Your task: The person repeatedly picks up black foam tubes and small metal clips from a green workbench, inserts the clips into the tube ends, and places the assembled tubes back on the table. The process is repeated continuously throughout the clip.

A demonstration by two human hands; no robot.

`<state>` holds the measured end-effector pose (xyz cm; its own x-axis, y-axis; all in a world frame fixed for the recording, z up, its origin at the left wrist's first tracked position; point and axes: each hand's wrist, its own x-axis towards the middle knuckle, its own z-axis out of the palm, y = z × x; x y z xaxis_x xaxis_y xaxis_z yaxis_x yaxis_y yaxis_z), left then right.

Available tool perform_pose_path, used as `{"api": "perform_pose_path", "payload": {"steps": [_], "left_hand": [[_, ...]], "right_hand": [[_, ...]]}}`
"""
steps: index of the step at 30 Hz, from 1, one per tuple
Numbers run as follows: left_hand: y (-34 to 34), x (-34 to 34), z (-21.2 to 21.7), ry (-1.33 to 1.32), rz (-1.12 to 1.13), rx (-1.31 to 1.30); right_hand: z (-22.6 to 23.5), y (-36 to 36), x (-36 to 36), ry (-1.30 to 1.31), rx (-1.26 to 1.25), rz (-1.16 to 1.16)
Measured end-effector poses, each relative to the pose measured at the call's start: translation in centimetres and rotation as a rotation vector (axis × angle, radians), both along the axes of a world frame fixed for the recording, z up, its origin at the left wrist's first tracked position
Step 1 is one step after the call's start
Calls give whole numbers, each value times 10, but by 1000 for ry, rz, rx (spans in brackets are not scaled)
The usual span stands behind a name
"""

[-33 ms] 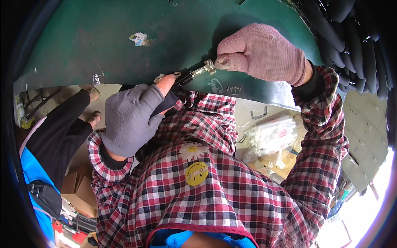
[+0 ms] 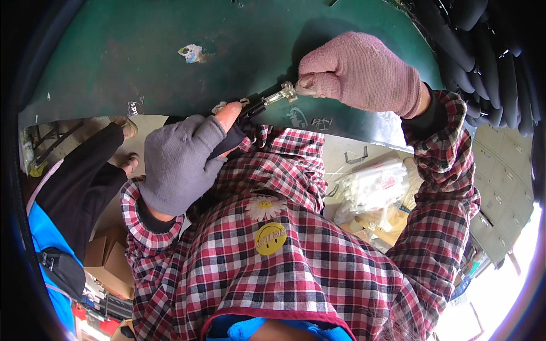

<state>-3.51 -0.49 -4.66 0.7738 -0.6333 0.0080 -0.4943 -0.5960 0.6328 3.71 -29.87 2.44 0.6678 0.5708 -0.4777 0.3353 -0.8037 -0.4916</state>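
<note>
The left hand (image 2: 179,162) hides the dark end of the small metal part (image 2: 272,99).

Dark green worktop (image 2: 142,68) with a scrap of torn sticker (image 2: 191,53), black foam tubes (image 2: 489,62) at the far right, clear plastic bags (image 2: 372,190) below — cardboard boxes (image 2: 108,258), grey lockers (image 2: 503,187) alongside.

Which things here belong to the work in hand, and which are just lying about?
In hand: left hand in grey glove, right hand in pink glove, metal part held between them, green table.
Lying about: paper scrap, plastic bags, cardboard boxes.
</note>
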Motion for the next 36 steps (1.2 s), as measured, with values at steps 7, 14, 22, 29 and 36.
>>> {"api": "perform_pose_path", "payload": {"steps": [7, 14, 22, 29, 36], "left_hand": [[-2, 0, 2, -1, -4, 25], [-1, 1, 1, -9, -8, 41], [-2, 1, 2, 9, 1, 29], [-5, 1, 1, -68, 9, -20], [-3, -2, -4, -85, 5, -4]], "right_hand": [[0, 1, -2, -4, -11, -10], [0, 9, 2, -24, -44, 38], [-2, 8, 1, -11, -37, 32], [-7, 10, -2, -42, -20, 32], [-10, 21, -3, -55, -59, 113]]}}
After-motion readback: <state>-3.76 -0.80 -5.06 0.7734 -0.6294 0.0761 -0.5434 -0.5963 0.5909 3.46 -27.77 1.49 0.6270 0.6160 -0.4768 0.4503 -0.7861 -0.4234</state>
